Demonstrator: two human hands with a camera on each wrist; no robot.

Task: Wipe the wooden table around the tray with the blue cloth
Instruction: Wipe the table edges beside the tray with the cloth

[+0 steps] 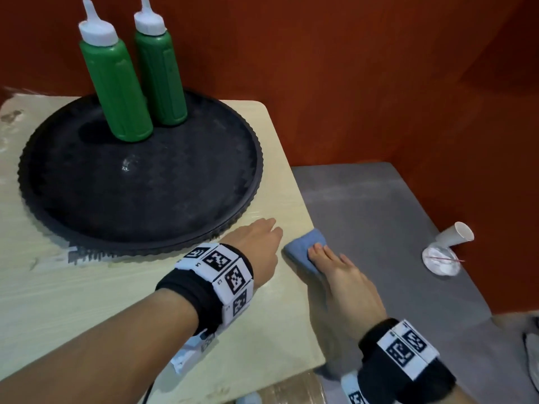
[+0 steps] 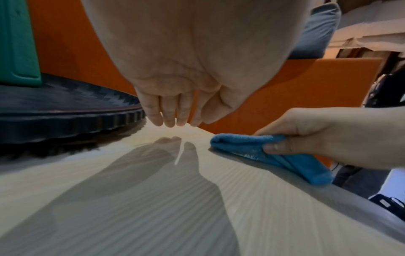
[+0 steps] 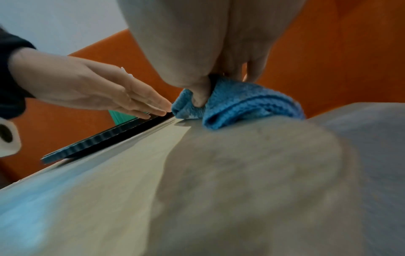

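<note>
**Cloth at the table's right edge, tray to our left**

The wooden table [image 1: 151,301] fills most of what we see, a pale slab whose right edge drops to a lower grey surface [image 1: 379,217]. On the table sits the round black tray [image 1: 140,188] with its fluted rim, taking up much of the far-left part, so the bare wood we can wipe is the band along the near side and the narrow strip on the right.

Two green squeeze bottles [image 1: 137,83] with white nozzles stand upright on the tray's far side, close together; the rest of the tray floor holds nothing we can make out beyond a faint pale smudge. On the grey surface a white paper cup [image 1: 456,234] lies tipped beside a small white dish [image 1: 440,260], and we cannot tell what the dish holds.

The blue cloth [image 1: 303,249], folded into a pad, rests right at the table's right edge, its long axis running roughly along that edge. Our right hand [image 1: 341,284] grips it, thumb pinching the fold against the fingers. Our left hand [image 1: 256,246] hovers just beside the cloth, fingers straight and together, holding nothing, near the tray's rim.

From the cloth, the unwiped wood lies leftward and towards us, so we judge the right hand should sweep along the tray's near rim.
</note>
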